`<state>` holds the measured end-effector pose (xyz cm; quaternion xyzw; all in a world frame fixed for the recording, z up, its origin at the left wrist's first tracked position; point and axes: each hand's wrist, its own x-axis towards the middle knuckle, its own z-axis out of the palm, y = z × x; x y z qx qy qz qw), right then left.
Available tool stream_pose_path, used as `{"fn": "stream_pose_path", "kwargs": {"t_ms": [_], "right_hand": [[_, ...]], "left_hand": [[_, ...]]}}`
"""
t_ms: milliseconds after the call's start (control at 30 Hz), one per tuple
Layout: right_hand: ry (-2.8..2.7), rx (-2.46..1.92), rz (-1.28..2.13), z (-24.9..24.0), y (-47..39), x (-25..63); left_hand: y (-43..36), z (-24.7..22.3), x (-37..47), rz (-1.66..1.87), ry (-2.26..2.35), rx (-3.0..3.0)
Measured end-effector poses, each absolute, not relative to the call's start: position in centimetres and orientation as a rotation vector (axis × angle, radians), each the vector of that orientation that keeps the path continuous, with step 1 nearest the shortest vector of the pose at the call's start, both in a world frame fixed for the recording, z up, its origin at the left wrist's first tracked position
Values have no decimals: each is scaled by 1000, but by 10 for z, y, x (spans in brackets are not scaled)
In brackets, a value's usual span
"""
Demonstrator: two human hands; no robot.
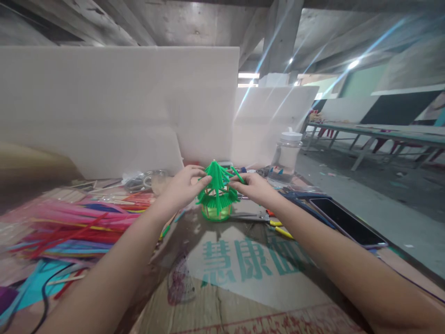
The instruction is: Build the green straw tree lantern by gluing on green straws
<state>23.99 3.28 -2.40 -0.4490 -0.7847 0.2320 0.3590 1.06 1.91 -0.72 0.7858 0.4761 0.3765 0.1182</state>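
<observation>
Green model pavilion (pixel 217 200) is standing upright on worktop (pixel 194 315) btwn both hands, long axis vert., tip pointing up; ribbed, conical roof (pixel 216 176) is flaring above a round base (pixel 216 213). L hand (pixel 187 184) is grasping roof's side; R hand (pixel 255 188) is pinching a thin green strip (pixel 238 175) beside it.

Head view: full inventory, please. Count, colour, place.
Worktop: 1, brown and pale, green printed characters, foreground
Green model: 1, green, centre, on worktop
Coloured strips: many, mixed colours, left on worktop
Tool: 1 or more, yellow handles, right of model
Phone: 1, dark screen, worktop's right edge
Bottle: 1, clear with white lid, back right
Boards: at least 2, white, behind worktop
Far table: at least 1, grey, right background
Red chairs: count unclear, red, by far table
Pillar: 1, grey, background
Left hand: 1, bare, at model's left side
Right hand: 1, bare, at model's right side
</observation>
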Motion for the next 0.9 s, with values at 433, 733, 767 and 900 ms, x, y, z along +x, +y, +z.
{"fn": "stream_pose_path", "kwargs": {"t_ms": [433,733,767,900], "right_hand": [[-2055,-1090,520,-11,17,236],[-1903,-1144,493,16,2,251],[-1871,-1165,478,19,0,252],[-1921,-1214,510,14,2,251]], "left_hand": [[12,6,-2,960,1479,2377],[15,1,-7,940,1504,2249],[15,0,-8,954,1501,2249],[15,0,-7,978,1516,2251]]}}
